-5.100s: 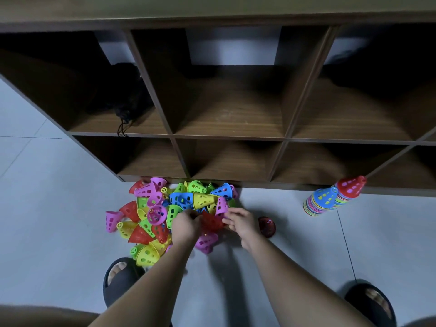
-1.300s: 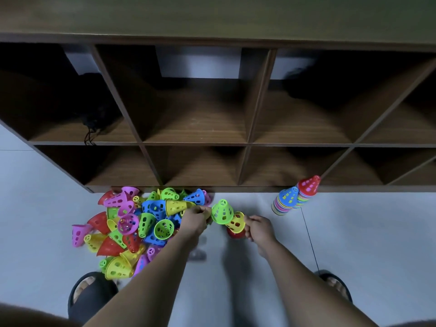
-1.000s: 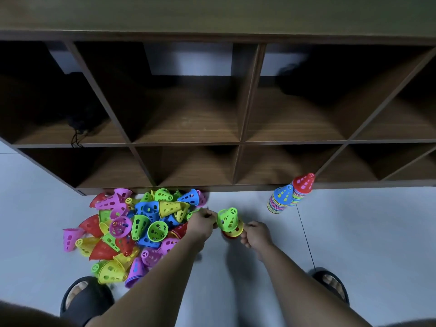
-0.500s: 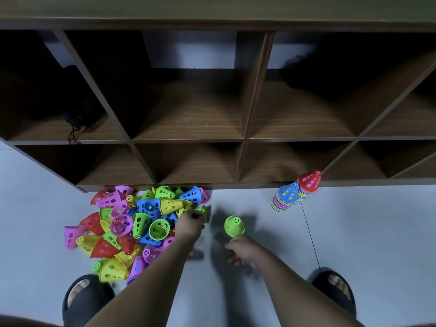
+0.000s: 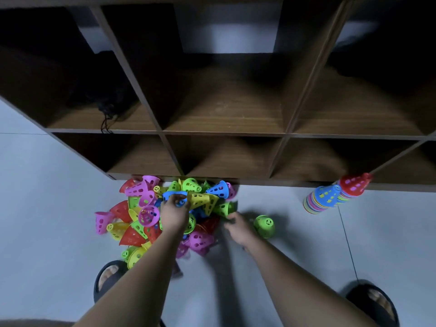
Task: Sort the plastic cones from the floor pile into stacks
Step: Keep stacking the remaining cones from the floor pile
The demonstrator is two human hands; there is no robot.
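Head view: both arms reach out over the floor [image 5: 212, 291] between the sandals [image 5: 108, 277]. Left hand [image 5: 174, 217] is on top of the pile [image 5: 141, 223], fingers curled on a blue cone [image 5: 175, 194] toward its far side. Half a second ago it was at the pile's right edge, so I'd call that the next pick. Right hand [image 5: 238, 228] has let go of the green-topped stack [image 5: 264, 226], which both hands were assembling a second ago. It now stands alone just right of that hand. Right hand has swung back left to a green cone [image 5: 224, 207] at the pile's edge, but motion blur means I can't tell if it grips yet. Tall stacks [image 5: 330, 197] sit well off to the right against the shelf unit [image 5: 224, 135], unchanged. Read: new stack started, most of the pile left.
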